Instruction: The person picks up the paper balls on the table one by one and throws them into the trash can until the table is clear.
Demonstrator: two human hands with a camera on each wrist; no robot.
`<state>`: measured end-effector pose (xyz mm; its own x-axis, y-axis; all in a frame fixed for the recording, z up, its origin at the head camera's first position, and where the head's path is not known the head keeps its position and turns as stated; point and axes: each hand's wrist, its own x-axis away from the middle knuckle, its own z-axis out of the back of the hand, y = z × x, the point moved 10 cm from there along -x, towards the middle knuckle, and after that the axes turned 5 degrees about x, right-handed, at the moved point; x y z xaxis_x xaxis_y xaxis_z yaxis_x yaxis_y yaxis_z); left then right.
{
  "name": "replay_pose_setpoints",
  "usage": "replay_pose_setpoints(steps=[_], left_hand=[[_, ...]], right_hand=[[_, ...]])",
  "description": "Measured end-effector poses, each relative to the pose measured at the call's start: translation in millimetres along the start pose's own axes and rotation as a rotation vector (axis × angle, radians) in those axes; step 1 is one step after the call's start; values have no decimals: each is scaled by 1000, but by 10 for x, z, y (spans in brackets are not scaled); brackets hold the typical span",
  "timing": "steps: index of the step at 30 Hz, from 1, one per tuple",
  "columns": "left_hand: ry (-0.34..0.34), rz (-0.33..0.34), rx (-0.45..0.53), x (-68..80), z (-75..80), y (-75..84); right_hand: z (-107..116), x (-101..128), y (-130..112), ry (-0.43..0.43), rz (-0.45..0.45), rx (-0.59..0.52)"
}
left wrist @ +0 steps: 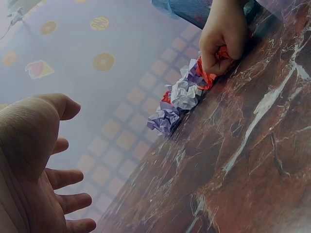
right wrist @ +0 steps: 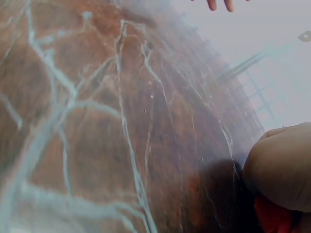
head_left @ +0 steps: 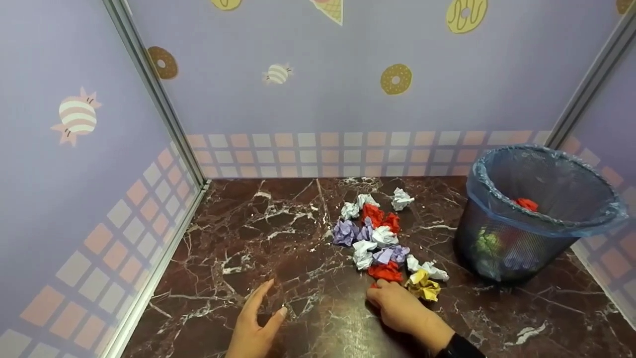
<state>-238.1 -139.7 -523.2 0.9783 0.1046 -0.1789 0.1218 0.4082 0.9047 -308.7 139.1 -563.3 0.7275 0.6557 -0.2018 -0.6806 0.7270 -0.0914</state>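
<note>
Down in the lower middle of the head view, the right hand [head_left: 397,306] rests on the dark marbled bench [head_left: 278,233] with its fingers curled onto a red paper ball [head_left: 385,272] at the near end of a heap of crumpled paper balls [head_left: 377,233]. A yellow paper ball [head_left: 423,286] lies just beside that hand, to its right in the frame. Lower left of centre, the left hand [head_left: 254,323] lies on the bench with fingers straight and spread, grasping nothing, well apart from the heap. At the right of the frame stands a mesh waste bin [head_left: 521,248] lined with a blue bag, with red paper showing inside.

From the left wrist view, the left hand [left wrist: 34,165] fills the lower left, fingers [left wrist: 73,201] loose and released above the bench [left wrist: 233,160]. At the upper right the right hand [left wrist: 223,36] is clenched around the red paper ball [left wrist: 208,77], with white and purple balls of the heap [left wrist: 177,102] touching it on the left.

From the right wrist view, the bench [right wrist: 97,126] takes up most of the frame. At the lower right the right hand [right wrist: 282,165] presses over the red paper ball [right wrist: 272,216], of which only a small part shows. Fingertips of the left hand [right wrist: 218,4] show at the top edge.
</note>
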Motion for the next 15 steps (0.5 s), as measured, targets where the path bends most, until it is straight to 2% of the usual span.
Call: replay_pose_setpoints(steps=[6, 10, 15], left_hand=[[-2, 4, -6, 8, 7, -15], [35, -11, -20, 10, 33, -14], [47, -18, -24, 1, 28, -22]], right_hand=[[20, -3, 14, 30, -19, -18], [14, -1, 43, 32, -31, -62], [16, 3, 103, 38, -65, -113]])
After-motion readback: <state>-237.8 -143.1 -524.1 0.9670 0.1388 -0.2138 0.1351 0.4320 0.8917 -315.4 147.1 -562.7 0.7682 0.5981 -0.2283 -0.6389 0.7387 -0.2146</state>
